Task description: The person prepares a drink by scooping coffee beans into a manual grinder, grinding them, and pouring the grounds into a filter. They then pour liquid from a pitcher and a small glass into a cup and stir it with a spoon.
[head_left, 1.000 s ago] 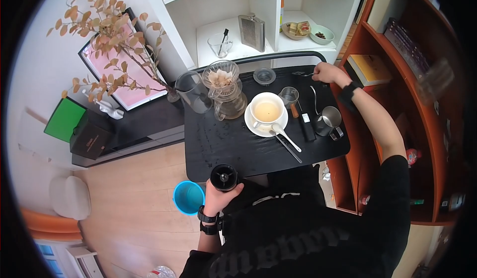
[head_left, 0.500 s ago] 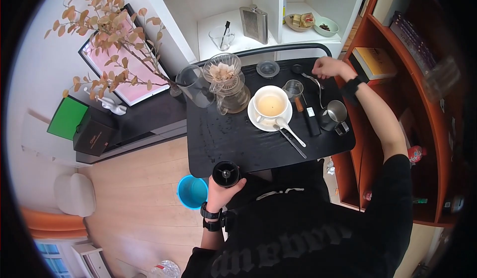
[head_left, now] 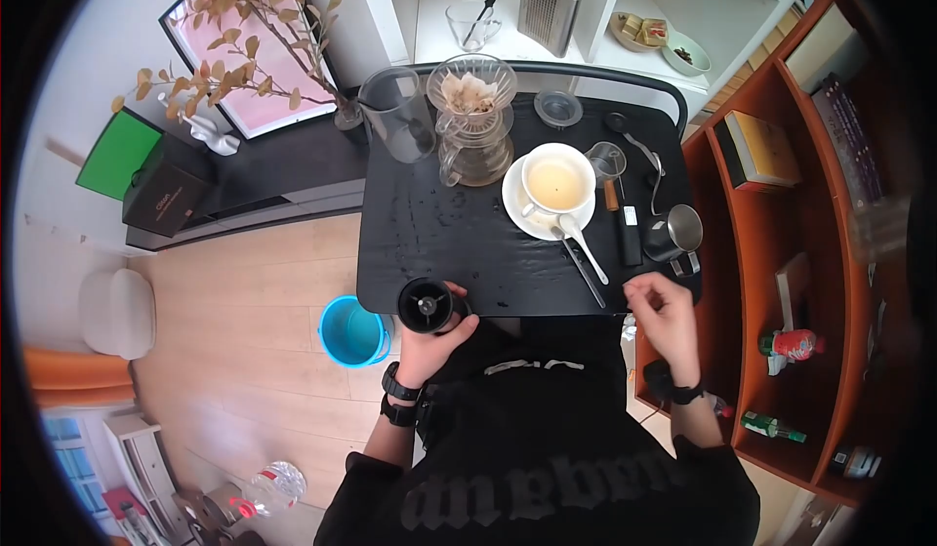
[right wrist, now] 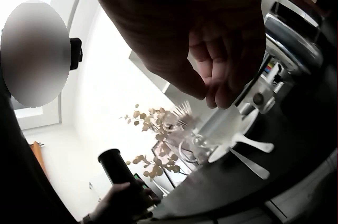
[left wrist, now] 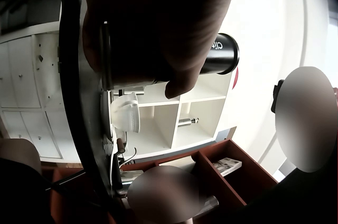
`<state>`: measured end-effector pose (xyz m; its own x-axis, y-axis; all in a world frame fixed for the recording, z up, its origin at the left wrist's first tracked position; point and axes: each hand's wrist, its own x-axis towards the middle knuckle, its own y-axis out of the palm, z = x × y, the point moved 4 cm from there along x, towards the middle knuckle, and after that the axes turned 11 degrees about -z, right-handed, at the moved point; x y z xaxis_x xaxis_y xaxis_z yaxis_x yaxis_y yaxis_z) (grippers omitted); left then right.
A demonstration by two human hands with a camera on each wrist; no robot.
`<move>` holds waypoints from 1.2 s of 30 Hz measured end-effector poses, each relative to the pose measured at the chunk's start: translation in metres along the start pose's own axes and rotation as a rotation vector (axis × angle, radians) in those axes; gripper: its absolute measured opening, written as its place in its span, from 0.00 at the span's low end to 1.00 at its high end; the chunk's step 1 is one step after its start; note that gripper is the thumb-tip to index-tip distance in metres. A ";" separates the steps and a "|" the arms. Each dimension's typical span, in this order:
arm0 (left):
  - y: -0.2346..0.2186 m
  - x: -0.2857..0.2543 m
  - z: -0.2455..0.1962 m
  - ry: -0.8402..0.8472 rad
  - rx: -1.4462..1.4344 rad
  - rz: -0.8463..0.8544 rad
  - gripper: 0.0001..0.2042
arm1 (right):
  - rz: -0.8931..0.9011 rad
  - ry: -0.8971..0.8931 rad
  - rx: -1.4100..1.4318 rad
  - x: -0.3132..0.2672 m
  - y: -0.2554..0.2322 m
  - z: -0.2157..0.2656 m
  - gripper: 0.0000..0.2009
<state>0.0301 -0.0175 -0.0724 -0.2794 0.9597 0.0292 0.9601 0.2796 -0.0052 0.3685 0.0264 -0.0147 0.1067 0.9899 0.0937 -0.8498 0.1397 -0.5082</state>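
A black cylindrical hand coffee grinder [head_left: 426, 306] stands in my left hand [head_left: 436, 349], by the table's front left edge. Its open top faces up, showing a spoked centre with a metal shaft. Pale lettering marks its side in the left wrist view. My right hand [head_left: 666, 320] hovers at the front right edge, fingers loosely bent and drawn together, nothing between them. At the back right of the table lies the crank handle [head_left: 639, 141] with its black knob. Nearest the right hand are a black stick-like tool [head_left: 631, 240] with a white label and a steel pitcher [head_left: 673, 233].
A cup [head_left: 558, 177] of pale liquid sits on a saucer with a white spoon [head_left: 584, 249]. Behind it stand a glass dripper [head_left: 471, 93] with a paper filter, a glass vessel [head_left: 398, 117] and a round lid [head_left: 557, 110]. A blue bucket [head_left: 353, 333] is on the floor.
My right hand has let go of the crank handle at the back right and drawn back to the front edge. My left hand keeps the grinder; the head view has shifted.
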 end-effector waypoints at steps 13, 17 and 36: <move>0.002 0.001 -0.014 0.259 0.246 -0.006 0.19 | -0.017 -0.126 -0.291 0.001 0.056 -0.031 0.06; -0.001 0.001 -0.012 0.280 0.259 -0.015 0.19 | -0.034 -0.163 -0.236 0.003 0.051 -0.021 0.04; 0.000 0.004 -0.026 0.595 0.323 -0.066 0.24 | -0.159 0.056 0.220 -0.014 0.043 -0.025 0.04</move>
<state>0.0298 -0.0146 -0.0464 -0.1940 0.7880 0.5843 0.8634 0.4200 -0.2797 0.3438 0.0193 -0.0590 0.2707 0.9568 0.1066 -0.9112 0.2903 -0.2922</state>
